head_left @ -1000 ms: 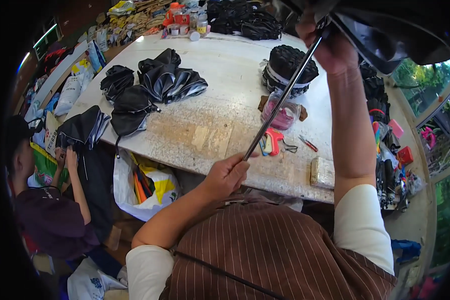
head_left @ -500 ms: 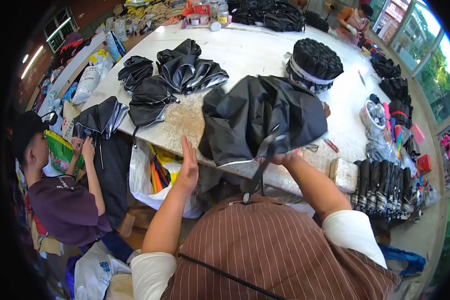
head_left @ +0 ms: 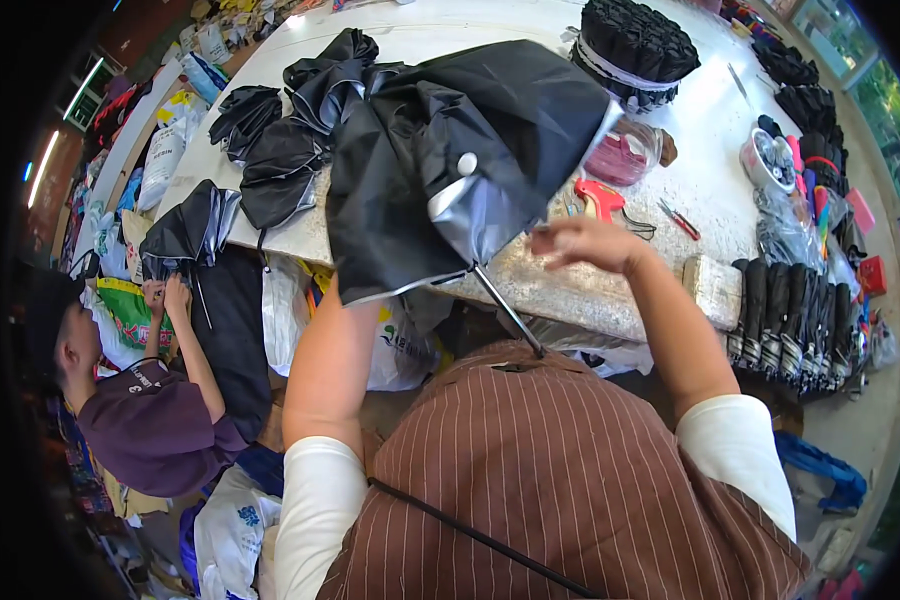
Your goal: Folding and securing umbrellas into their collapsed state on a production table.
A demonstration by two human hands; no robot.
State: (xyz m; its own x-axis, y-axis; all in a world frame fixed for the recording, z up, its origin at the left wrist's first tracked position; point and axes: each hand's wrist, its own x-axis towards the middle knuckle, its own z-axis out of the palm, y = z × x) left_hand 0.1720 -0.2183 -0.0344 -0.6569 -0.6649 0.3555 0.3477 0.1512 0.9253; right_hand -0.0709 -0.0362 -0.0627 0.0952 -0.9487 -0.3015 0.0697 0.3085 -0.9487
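A half-folded black umbrella (head_left: 410,220) with silver lining hangs in front of me at the table's near edge. Its metal shaft (head_left: 508,312) slants down and meets my striped apron. A small white disc (head_left: 467,163) shows against the cloth. My left forearm rises under the canopy's left side, and the hand itself is hidden by the cloth. Just right of the canopy hovers my right hand (head_left: 585,245), open, its fingers apart and slightly blurred, with nothing seen in it.
More black umbrellas (head_left: 280,165) lie on the white table (head_left: 420,20) at left. A bound black bundle (head_left: 638,50) stands far right. Nearer are a red tool (head_left: 600,198), red-handled pliers (head_left: 680,218), a pale block (head_left: 712,288) and folded umbrellas (head_left: 795,310). A co-worker (head_left: 150,415) handles another umbrella.
The umbrella has turned and spread toward the left, so its silver lining and shaft show. My left hand has gone behind the cloth. My right hand has come out from under it.
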